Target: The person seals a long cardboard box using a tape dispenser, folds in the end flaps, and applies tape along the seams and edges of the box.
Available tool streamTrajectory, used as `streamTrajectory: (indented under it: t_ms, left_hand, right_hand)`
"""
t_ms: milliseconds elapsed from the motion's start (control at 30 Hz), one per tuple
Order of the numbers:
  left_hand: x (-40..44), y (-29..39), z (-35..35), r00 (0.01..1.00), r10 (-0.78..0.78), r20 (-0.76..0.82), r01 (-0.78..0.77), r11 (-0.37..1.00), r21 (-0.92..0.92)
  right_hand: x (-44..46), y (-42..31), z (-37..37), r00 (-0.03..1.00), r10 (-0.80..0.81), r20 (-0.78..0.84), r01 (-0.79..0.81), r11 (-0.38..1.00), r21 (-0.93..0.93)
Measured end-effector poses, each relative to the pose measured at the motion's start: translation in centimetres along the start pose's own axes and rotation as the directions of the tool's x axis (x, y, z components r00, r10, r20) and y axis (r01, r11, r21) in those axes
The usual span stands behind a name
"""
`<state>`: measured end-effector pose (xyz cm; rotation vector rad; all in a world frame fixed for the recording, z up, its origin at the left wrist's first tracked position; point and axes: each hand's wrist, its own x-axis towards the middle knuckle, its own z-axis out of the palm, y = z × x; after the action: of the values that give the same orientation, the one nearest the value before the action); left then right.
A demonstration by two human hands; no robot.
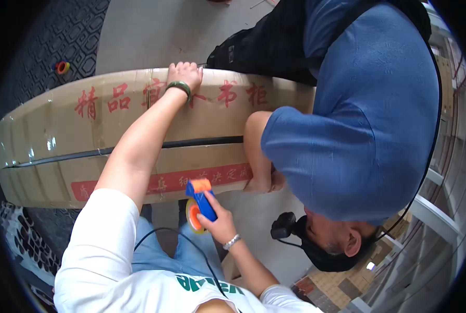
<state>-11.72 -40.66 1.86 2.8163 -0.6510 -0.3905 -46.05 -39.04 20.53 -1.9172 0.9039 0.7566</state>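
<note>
A long brown cardboard box (pixel 123 122) with red Chinese lettering lies across the view in front of me, with a dark strip along its middle. My left hand (pixel 187 78), a green bangle at the wrist, grips the box's far edge, fingers curled at the rim. Low in front of my body, my right hand (pixel 220 224) is wrapped round a blue and orange tape dispenser (pixel 206 203) with a roll of tape on it. The dispenser is just off the near side of the box. A co-worker's hand (pixel 264 182) touches the box's near edge.
A co-worker in a blue shirt (pixel 358 120) leans over the box's right end. Small colored rings, perhaps tape rolls (pixel 62 67), lie on the dark patterned carpet (pixel 81 47) at upper left. A black cable (pixel 194 245) hangs across my front.
</note>
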Motion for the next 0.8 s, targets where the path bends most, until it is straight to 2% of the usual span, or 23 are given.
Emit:
streamTrajectory:
  t_ms: [33, 167, 200, 233, 333, 433, 500, 600, 667, 800]
  left_hand:
    - [-0.5, 0.1, 0.5, 1.0, -0.006, 0.013, 0.006, 1.0, -0.016]
    - [0.0, 0.3, 1.0, 0.997, 0.035, -0.069, -0.04, 0.997, -0.067]
    - [0.0, 0.4, 1.3, 0.997, 0.021, -0.069, -0.026, 0.997, -0.076]
    - [0.0, 0.2, 1.3, 0.995, 0.017, -0.1, -0.025, 0.996, -0.08]
    - [-0.5, 0.5, 0.8, 0.984, 0.034, -0.173, -0.046, 0.997, -0.067]
    - [-1.1, 1.0, 0.8, 0.975, 0.053, -0.217, -0.065, 0.997, -0.046]
    - [-0.7, 0.7, 0.9, 0.961, 0.048, -0.273, -0.057, 0.998, -0.025]
    - [-0.8, 0.7, 1.2, 0.957, 0.061, -0.282, -0.062, 0.998, 0.004]
    - [-0.5, 0.5, 0.9, 0.946, 0.078, -0.315, -0.076, 0.997, 0.018]
    - [-0.2, 0.4, 0.9, 0.947, 0.073, -0.313, -0.075, 0.997, 0.007]
  right_hand:
    - [0.2, 0.1, -0.3, 1.0, 0.016, 0.004, -0.016, 1.0, -0.014]
    - [2.1, -0.1, -4.4, 0.98, -0.14, -0.138, 0.157, 0.98, 0.121]
    - [2.9, -0.1, -4.9, 0.981, -0.142, -0.131, 0.157, 0.982, 0.107]
    - [4.0, 0.0, -5.4, 0.958, -0.213, -0.191, 0.228, 0.972, 0.057]
    - [7.0, -0.5, -7.2, 0.843, -0.405, -0.354, 0.406, 0.911, -0.074]
    - [10.1, -4.5, -9.9, 0.871, -0.31, -0.381, 0.352, 0.935, 0.045]
    - [13.9, -5.8, -10.8, 0.812, -0.332, -0.481, 0.381, 0.924, 0.005]
    - [18.5, -10.0, -12.1, 0.866, -0.233, -0.442, 0.288, 0.956, 0.06]
    - [20.5, -12.6, -13.2, 0.9, -0.22, -0.376, 0.2, 0.975, -0.093]
    - [22.3, -16.5, -16.8, 0.859, -0.306, -0.411, 0.272, 0.952, -0.141]
